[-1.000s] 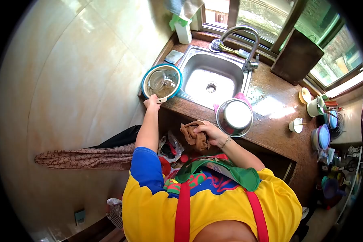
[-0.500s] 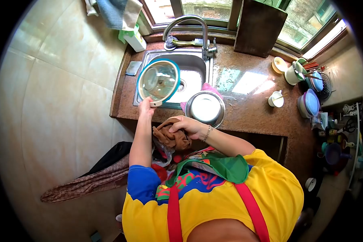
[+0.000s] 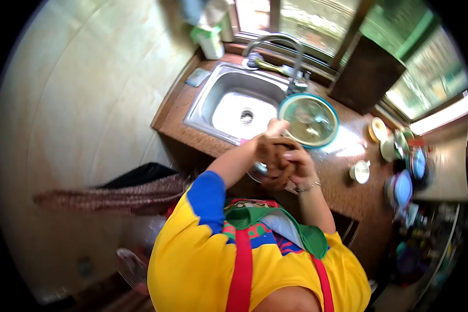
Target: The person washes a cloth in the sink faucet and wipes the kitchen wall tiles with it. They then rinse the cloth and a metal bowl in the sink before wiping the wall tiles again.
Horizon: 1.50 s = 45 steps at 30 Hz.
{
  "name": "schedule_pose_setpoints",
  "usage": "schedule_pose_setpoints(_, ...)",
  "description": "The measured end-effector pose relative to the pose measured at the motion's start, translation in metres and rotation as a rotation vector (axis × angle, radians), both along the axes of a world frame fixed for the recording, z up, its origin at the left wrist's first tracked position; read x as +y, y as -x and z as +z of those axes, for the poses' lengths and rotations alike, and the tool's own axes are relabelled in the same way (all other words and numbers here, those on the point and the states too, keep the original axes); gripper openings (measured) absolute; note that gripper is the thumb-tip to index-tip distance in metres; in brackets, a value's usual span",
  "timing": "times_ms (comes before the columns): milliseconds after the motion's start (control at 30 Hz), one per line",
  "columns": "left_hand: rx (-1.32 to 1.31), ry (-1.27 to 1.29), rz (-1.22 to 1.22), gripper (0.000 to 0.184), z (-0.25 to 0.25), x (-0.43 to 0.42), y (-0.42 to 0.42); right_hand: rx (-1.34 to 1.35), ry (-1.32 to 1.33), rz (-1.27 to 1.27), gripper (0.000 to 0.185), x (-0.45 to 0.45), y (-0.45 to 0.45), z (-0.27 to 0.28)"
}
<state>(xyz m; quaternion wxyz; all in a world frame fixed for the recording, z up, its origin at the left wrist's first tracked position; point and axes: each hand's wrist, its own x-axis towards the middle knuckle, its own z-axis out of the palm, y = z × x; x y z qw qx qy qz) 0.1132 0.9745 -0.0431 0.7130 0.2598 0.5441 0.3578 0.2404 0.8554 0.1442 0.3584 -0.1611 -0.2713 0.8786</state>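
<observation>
My left hand (image 3: 276, 128) is closed on the edge of a round colander (image 3: 311, 122) with a teal rim and a pale inner basket. The colander is over the counter, right of the sink (image 3: 224, 92), below the tap. A crumpled brown cloth (image 3: 276, 162) is bunched in my right hand (image 3: 302, 165), close under my left wrist. Behind the cloth and my left forearm, a metal bowl (image 3: 257, 171) shows only in part. Motion blur softens both hands.
A curved tap (image 3: 298, 52) stands behind the sink. A dark board (image 3: 366, 73) leans at the window. On the right of the counter (image 3: 343, 184) are a white cup (image 3: 360, 171), a small bowl (image 3: 378, 129) and blue-lidded containers (image 3: 399, 190). A white bottle (image 3: 211, 44) stands at the back left corner.
My left hand has carried the colander from over the sink to the counter on its right. My right hand and the brown cloth have moved right too, now partly over the metal bowl. The view has turned.
</observation>
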Motion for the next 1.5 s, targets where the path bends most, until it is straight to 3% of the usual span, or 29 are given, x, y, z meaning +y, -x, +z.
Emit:
schedule_pose_setpoints(33,-0.005,-0.010,0.016,0.017,0.003,-0.003,-0.011,0.059,0.042,-0.004,0.050,0.006,-0.012,-0.024)
schedule_pose_setpoints(167,-0.036,-0.042,0.048,0.019,0.005,-0.005,-0.037,-0.117,0.067,-0.189,0.056,0.016,-0.028,-0.023)
schedule_pose_setpoints(300,-0.031,-0.076,0.037,0.020,0.004,0.000,-0.051,-0.176,0.020,-0.197,0.058,0.028,-0.030,-0.014)
schedule_pose_setpoints(667,0.094,-0.259,0.029,0.024,0.013,-0.009,-0.010,-0.021,-0.015,-0.131,0.050,0.076,0.026,-0.012)
schedule_pose_setpoints(800,0.484,-0.612,0.258,0.025,0.036,-0.062,0.096,0.129,0.062,-0.022,0.049,0.098,0.077,-0.009)
schedule_pose_setpoints(833,0.708,-0.580,0.310,0.027,0.040,-0.082,0.129,0.127,0.096,0.006,0.051,0.100,0.095,-0.010)
schedule_pose_setpoints(867,0.680,-0.400,0.339,0.027,0.074,-0.114,0.164,0.187,0.156,0.079,0.052,0.101,0.116,-0.011)
schedule_pose_setpoints(900,0.820,-0.456,0.413,0.023,0.058,-0.135,0.205,0.246,0.213,0.149,0.052,0.099,0.137,-0.010)
schedule_pose_setpoints(933,0.978,-0.570,0.472,0.022,0.071,-0.163,0.245,0.276,0.188,0.195,0.051,0.089,0.163,-0.004)
schedule_pose_setpoints(967,1.212,-0.528,0.468,0.024,0.097,-0.194,0.280,0.237,0.196,0.214,0.048,0.082,0.189,-0.006)
schedule_pose_setpoints(1000,1.449,-0.764,0.534,0.026,0.092,-0.218,0.326,0.209,0.237,0.223,0.044,0.073,0.218,-0.012)
schedule_pose_setpoints(1067,1.897,-0.551,0.520,0.034,0.121,-0.284,0.390,0.045,0.264,0.335,0.040,0.061,0.285,-0.042)
schedule_pose_setpoints(1100,2.136,-0.413,0.464,0.046,0.138,-0.315,0.412,-0.070,0.189,0.251,0.042,0.041,0.323,-0.042)
schedule_pose_setpoints(1133,2.231,-0.319,0.441,0.059,0.156,-0.342,0.427,0.003,0.133,0.246,0.043,0.025,0.359,-0.042)
schedule_pose_setpoints(1200,2.248,-0.147,0.469,0.072,0.169,-0.389,0.454,-0.006,-0.032,0.163,0.040,-0.009,0.434,-0.043)
schedule_pose_setpoints(1267,2.214,-0.209,0.414,0.072,0.175,-0.419,0.469,-0.103,-0.174,0.030,0.039,-0.043,0.505,-0.057)
schedule_pose_setpoints(1300,2.174,-0.256,0.374,0.073,0.177,-0.430,0.474,-0.275,-0.334,-0.047,0.042,-0.063,0.542,-0.071)
schedule_pose_setpoints(1333,2.159,-0.263,0.337,0.073,0.182,-0.435,0.476,-0.354,-0.611,-0.189,0.053,-0.089,0.573,-0.081)
schedule_pose_setpoints(1400,2.148,-0.304,0.313,0.073,0.178,-0.442,0.488,-0.512,-0.764,-0.501,0.056,-0.173,0.623,-0.091)
schedule_pose_setpoints(1433,2.137,-0.330,0.307,0.073,0.176,-0.444,0.492,-0.653,-0.874,-0.461,0.057,-0.205,0.627,-0.085)
schedule_pose_setpoints(1500,2.124,-0.377,0.318,0.072,0.174,-0.445,0.495,-0.588,-0.907,-0.431,0.052,-0.247,0.633,-0.087)
